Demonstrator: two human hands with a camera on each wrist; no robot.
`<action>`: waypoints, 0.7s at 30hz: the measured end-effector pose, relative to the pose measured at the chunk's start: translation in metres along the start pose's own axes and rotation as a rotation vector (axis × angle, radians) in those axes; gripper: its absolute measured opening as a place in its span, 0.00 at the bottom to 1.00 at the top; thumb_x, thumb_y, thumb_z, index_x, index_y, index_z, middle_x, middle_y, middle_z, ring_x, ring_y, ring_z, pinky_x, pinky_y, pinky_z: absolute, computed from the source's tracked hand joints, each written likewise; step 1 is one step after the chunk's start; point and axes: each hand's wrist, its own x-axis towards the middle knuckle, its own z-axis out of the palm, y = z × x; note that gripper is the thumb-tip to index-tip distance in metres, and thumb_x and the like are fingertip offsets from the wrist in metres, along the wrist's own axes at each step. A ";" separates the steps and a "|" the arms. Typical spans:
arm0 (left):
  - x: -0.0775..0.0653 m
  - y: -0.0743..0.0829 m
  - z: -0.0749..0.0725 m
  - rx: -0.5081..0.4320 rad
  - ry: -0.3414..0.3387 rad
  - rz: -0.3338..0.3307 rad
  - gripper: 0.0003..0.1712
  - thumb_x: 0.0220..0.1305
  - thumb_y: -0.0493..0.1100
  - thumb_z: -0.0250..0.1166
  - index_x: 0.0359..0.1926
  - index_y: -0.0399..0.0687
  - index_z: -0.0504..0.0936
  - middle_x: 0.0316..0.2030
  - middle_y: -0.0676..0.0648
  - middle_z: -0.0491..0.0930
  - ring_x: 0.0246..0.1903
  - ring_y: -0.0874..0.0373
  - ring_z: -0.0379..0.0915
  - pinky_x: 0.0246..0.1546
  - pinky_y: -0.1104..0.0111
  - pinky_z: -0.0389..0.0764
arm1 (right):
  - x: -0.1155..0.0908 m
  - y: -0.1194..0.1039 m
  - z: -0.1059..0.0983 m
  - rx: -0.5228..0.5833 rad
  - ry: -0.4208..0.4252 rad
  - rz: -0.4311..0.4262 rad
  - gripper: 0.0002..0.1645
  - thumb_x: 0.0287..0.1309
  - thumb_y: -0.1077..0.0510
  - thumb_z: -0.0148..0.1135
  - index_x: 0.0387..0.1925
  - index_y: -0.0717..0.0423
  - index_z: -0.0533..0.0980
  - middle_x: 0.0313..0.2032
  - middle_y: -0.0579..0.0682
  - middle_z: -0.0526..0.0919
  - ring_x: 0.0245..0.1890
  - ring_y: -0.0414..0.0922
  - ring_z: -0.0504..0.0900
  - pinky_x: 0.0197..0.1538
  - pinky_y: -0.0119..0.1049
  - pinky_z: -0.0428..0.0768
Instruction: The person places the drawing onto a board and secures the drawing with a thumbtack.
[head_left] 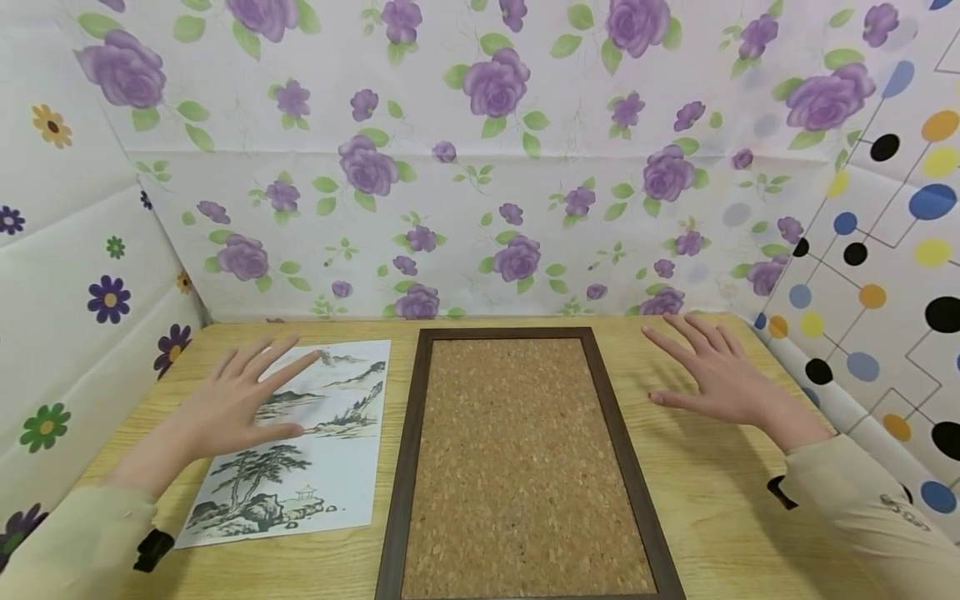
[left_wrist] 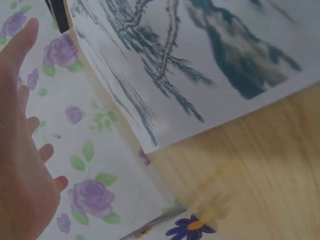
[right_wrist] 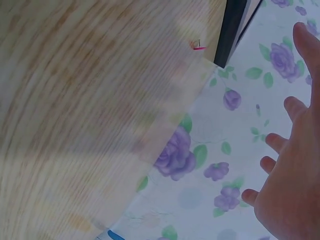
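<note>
Fingers spread, my left hand (head_left: 221,408) hovers over the left part of a white sheet (head_left: 352,483) printed with an ink landscape of mountains, a pine and a small pavilion. It holds nothing and hides part of the print. To the right of the sheet lies an upright-oriented cork board (head_left: 525,467) in a dark brown frame (head_left: 405,467). Beyond the board's right side, my right hand (head_left: 720,379) is spread above the table, also holding nothing. A tiny red thing (right_wrist: 198,48) lies on the wood in the right wrist view, near the frame; its kind is too small to make out.
The light wooden table (head_left: 697,500) ends at a back wall covering (head_left: 465,225) with purple roses. Flower-print cloth (head_left: 75,350) borders the left side, and a dotted covering (head_left: 870,250) borders the right. Both sleeves are pale, with black straps at the wrists.
</note>
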 end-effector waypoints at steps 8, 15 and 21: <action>-0.012 -0.005 0.002 -0.025 -0.014 -0.026 0.56 0.54 0.65 0.70 0.78 0.65 0.51 0.77 0.41 0.52 0.68 0.30 0.56 0.60 0.29 0.58 | 0.001 0.004 0.005 0.031 0.005 -0.002 0.55 0.58 0.34 0.65 0.78 0.36 0.48 0.79 0.55 0.44 0.74 0.67 0.48 0.65 0.74 0.50; -0.022 -0.011 0.005 -0.085 -0.064 -0.070 0.55 0.57 0.63 0.70 0.79 0.66 0.48 0.75 0.35 0.53 0.67 0.26 0.57 0.57 0.26 0.61 | 0.000 0.006 0.006 0.043 0.010 -0.009 0.54 0.58 0.35 0.65 0.78 0.37 0.48 0.79 0.54 0.43 0.74 0.67 0.48 0.65 0.74 0.50; -0.028 -0.015 0.007 -0.118 -0.052 -0.097 0.56 0.56 0.60 0.71 0.79 0.65 0.49 0.75 0.35 0.52 0.66 0.25 0.59 0.55 0.26 0.63 | 0.000 0.007 0.008 0.057 -0.004 0.005 0.54 0.58 0.35 0.65 0.78 0.36 0.48 0.79 0.54 0.43 0.74 0.68 0.49 0.66 0.74 0.50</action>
